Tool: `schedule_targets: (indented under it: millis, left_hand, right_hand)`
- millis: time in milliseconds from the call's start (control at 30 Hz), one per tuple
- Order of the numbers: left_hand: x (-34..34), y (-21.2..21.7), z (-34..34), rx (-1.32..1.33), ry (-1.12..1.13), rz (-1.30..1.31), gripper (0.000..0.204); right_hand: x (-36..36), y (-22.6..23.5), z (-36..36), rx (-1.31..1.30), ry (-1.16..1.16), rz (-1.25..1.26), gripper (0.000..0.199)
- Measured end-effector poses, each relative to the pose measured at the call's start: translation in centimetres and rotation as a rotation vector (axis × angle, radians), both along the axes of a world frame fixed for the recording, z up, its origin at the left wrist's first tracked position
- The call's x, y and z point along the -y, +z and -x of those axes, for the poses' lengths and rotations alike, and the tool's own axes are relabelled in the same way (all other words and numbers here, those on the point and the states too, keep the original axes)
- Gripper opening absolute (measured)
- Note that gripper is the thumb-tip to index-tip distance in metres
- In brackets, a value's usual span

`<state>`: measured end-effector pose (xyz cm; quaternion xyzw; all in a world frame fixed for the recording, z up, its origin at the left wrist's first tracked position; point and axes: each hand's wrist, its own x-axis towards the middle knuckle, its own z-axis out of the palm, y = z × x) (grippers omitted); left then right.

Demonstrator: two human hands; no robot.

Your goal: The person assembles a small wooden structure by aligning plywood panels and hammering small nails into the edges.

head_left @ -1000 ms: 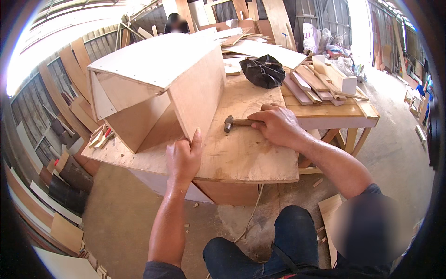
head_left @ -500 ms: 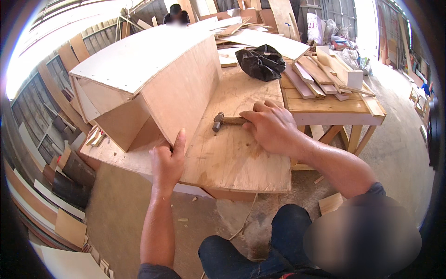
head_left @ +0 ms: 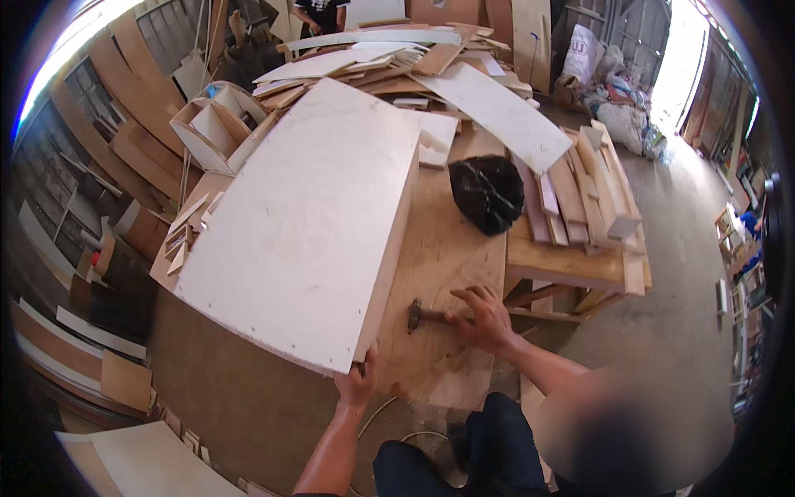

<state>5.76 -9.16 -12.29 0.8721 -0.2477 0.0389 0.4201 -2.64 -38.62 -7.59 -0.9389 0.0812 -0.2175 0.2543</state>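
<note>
Head view, from left to right: a large pale plywood box (head_left: 306, 224) lies on the worn wooden workbench (head_left: 451, 248), its broad panel facing up. The left hand (head_left: 358, 383) grips its near corner, fingers curled around the edge, apparently steadying it. Just beside it, the right hand (head_left: 484, 319) closes loosely over the wooden handle of a steel-headed hammer (head_left: 416, 315) resting flat on the bench. Farther right sits a crumpled black plastic bag (head_left: 489, 192).
</note>
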Motion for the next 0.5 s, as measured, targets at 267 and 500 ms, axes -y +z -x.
schedule_targets:
  millis: [267, 500]
  left_hand:
    - [-2.0, -7.2, 5.6, 0.239, 0.683, -1.386, 0.038]
    - [1.1, -12.2, 7.4, 0.061, 1.175, -2.628, 0.028]
  right_hand:
    - [10.5, 2.3, -23.4, 0.031, 0.245, -0.878, 0.062]
    - [14.9, -3.3, -33.0, -0.08, 0.533, -1.12, 0.07]
